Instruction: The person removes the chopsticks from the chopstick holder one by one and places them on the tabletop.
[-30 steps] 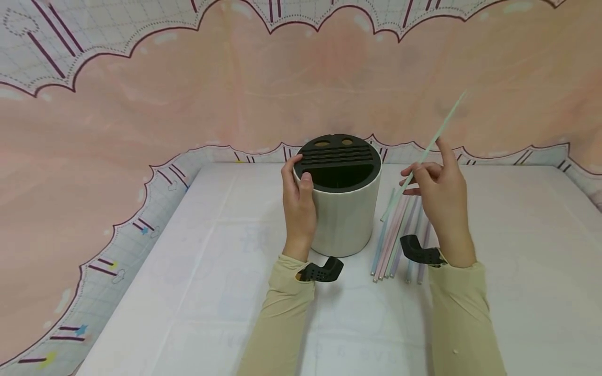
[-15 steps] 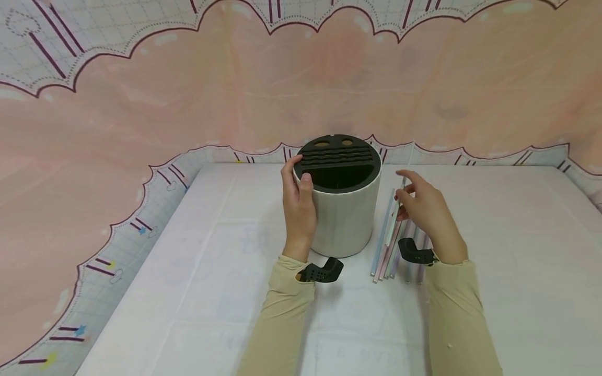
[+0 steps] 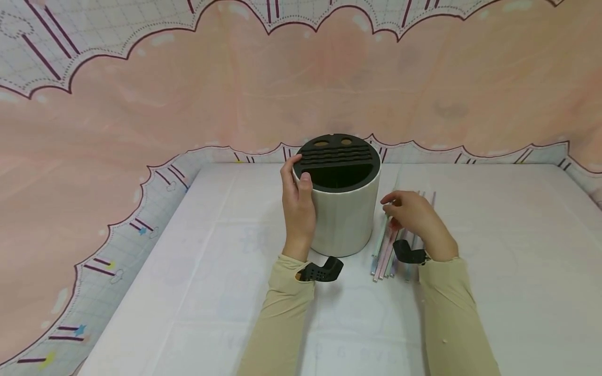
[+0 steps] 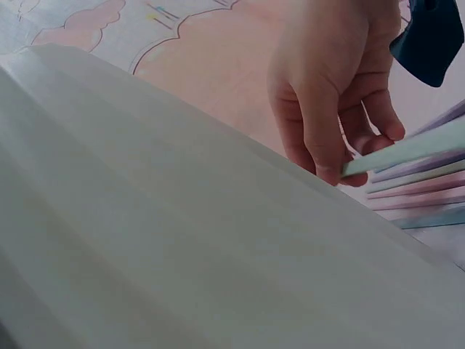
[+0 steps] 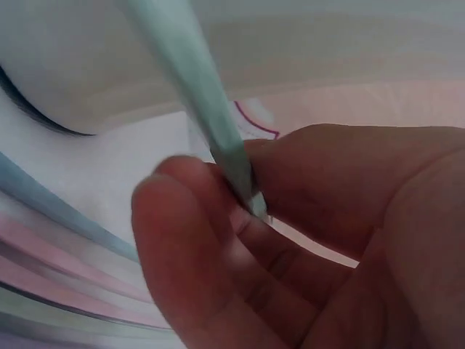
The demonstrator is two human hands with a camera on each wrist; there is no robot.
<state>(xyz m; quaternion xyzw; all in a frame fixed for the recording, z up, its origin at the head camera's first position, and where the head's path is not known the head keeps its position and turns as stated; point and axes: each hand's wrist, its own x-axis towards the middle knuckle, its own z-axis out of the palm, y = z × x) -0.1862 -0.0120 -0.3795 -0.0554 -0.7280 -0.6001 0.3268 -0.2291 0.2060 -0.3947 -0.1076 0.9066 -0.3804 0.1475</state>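
Observation:
A cream cylindrical holder (image 3: 345, 219) stands upright on the table, its black top pierced by slots, two round holes and one wide opening. My left hand (image 3: 300, 209) grips its left side, thumb and fingers up at the rim. To the right of the holder, my right hand (image 3: 414, 211) pinches a thin pale green straw (image 3: 382, 235) between thumb and fingers. In the right wrist view the straw's end (image 5: 251, 200) shows between the fingertips. Several pastel straws (image 3: 383, 263) in blue, pink, green and purple lie side by side beneath that hand, which partly hides them.
The white table (image 3: 197, 292) runs back to a peach patterned backdrop (image 3: 211, 104) with a scalloped border. A black wrist camera (image 3: 322, 270) sits at the left wrist, another camera (image 3: 409, 252) at the right.
My right hand has come down and left with the green straw, from a raised slant to low over the other straws beside the holder. My left hand has stayed on the holder.

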